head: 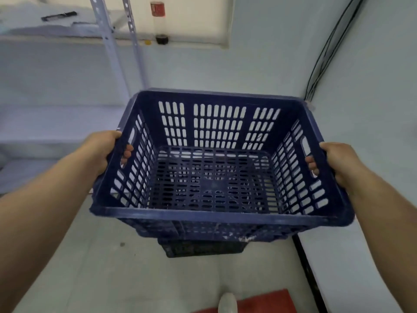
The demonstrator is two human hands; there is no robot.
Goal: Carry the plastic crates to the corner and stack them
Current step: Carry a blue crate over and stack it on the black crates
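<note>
Your left hand (102, 152) is clamped on the left end of a dark blue perforated plastic crate (216, 184), with its fingertips (127, 153) hooked through the handle slot in that wall and showing on the inside. Your right hand (336, 163) grips the opposite end the same way, fingers curled through the right handle slot, so the two hands sit well apart with the crate between them. The crate is open side up and empty, its near rim lower in the view than its far rim, and you can see through its slotted floor and walls. Directly below it, partly hidden by its near wall, sits a darker slotted plastic crate (203, 248) on the pale grey floor (90, 267), close to where the far wall meets the right wall. A black strip (308, 267) runs along the foot of the right wall, and black cables (325, 48) climb that wall further up. To the far left stands a white metal shelving rack with perforated uprights (133, 41), and a clear tube with a red label (159, 21) hangs on the far wall. Near you, at the bottom edge, a red mat (266, 301) lies on the floor with a pale shoe tip (228, 301) beside it.
</note>
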